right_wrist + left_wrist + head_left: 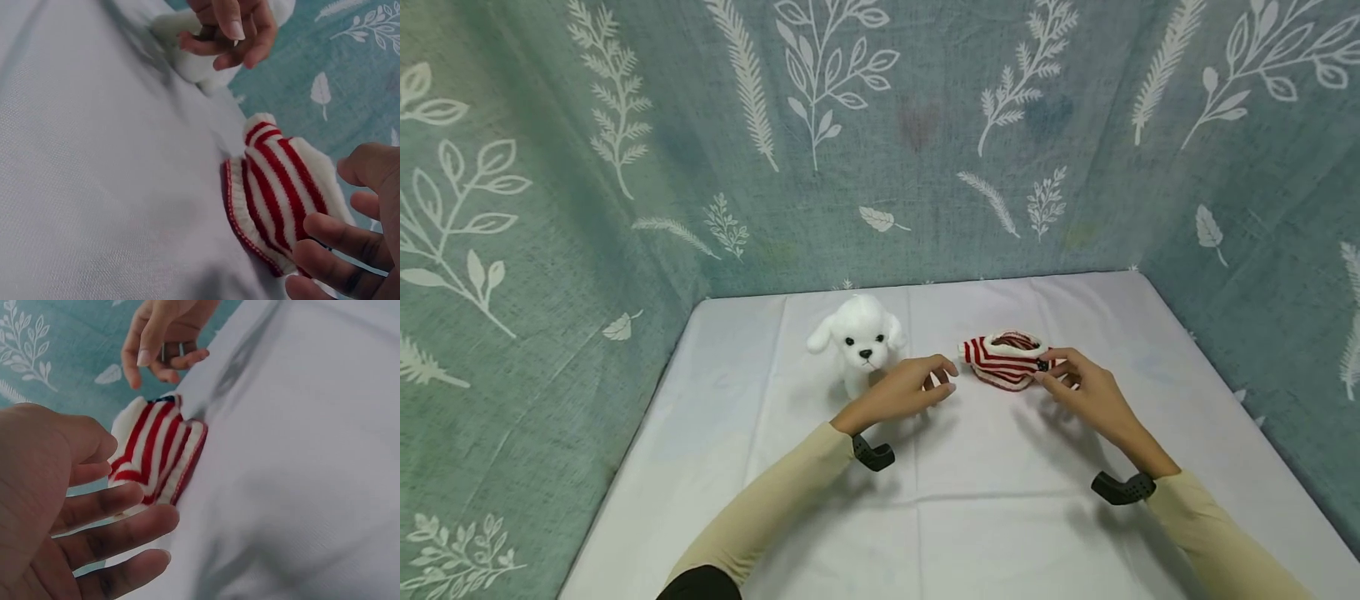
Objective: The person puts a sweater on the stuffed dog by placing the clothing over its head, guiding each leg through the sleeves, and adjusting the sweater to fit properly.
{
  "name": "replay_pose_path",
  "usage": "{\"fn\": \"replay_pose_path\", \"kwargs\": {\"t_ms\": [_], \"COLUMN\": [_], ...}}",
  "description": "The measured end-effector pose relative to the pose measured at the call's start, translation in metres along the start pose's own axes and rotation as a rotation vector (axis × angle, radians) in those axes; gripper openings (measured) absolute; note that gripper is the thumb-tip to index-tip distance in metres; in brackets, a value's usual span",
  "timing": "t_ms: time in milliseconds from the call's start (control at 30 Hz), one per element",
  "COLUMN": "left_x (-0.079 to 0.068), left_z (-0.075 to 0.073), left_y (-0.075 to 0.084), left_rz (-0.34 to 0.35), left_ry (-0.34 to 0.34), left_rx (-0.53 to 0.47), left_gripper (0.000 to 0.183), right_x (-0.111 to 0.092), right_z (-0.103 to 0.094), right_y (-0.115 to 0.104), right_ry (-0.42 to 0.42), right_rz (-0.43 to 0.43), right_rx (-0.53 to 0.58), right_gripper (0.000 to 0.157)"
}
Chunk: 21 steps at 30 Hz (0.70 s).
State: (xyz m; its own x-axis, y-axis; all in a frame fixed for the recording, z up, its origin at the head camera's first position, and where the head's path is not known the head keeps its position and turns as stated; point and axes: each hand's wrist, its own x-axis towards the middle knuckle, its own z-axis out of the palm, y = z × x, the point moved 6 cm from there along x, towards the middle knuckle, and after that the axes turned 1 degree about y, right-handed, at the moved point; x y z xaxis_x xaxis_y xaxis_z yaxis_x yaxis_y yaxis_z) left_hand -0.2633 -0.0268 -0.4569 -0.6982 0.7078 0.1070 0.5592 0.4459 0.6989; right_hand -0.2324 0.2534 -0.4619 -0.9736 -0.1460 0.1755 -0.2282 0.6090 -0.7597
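Observation:
A small red-and-white striped knit sweater (1009, 362) lies on the white cloth, its white-rimmed neck opening facing up. Beside its right end is my right hand (1086, 392), fingers loosely bent and apart; the left wrist view shows a small gap between the fingertips and the knit (153, 447). My left hand (904, 390) hovers left of the sweater with relaxed fingers and nothing in them. Behind that hand stands a white plush dog (861, 333) facing forward, its lower body partly covered by the hand and wrist.
A white cloth (820, 542) with fold creases covers the table. Green-grey curtains (925, 192) printed with white leaves stand along the back and both sides. A black band (872, 452) sits on the left wrist and another (1123, 488) on the right.

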Motion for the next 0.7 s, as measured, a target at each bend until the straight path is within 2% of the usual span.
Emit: {"fn": "replay_pose_path", "kwargs": {"t_ms": [167, 367, 700], "left_x": [0.012, 0.026, 0.05], "left_z": [0.002, 0.001, -0.005], "left_y": [0.001, 0.004, 0.002], "left_rz": [0.002, 0.037, 0.005], "left_ry": [0.019, 0.054, 0.097], "left_rx": [0.025, 0.046, 0.088], "left_gripper": [0.033, 0.028, 0.026], "right_x": [0.002, 0.003, 0.014], "right_z": [-0.003, -0.006, -0.005], "right_y": [0.001, 0.006, 0.013], "right_ry": [-0.024, -0.014, -0.037], "right_rz": [0.01, 0.026, 0.063], "right_rx": [0.037, 0.057, 0.072], "right_gripper": [0.044, 0.042, 0.04]}}
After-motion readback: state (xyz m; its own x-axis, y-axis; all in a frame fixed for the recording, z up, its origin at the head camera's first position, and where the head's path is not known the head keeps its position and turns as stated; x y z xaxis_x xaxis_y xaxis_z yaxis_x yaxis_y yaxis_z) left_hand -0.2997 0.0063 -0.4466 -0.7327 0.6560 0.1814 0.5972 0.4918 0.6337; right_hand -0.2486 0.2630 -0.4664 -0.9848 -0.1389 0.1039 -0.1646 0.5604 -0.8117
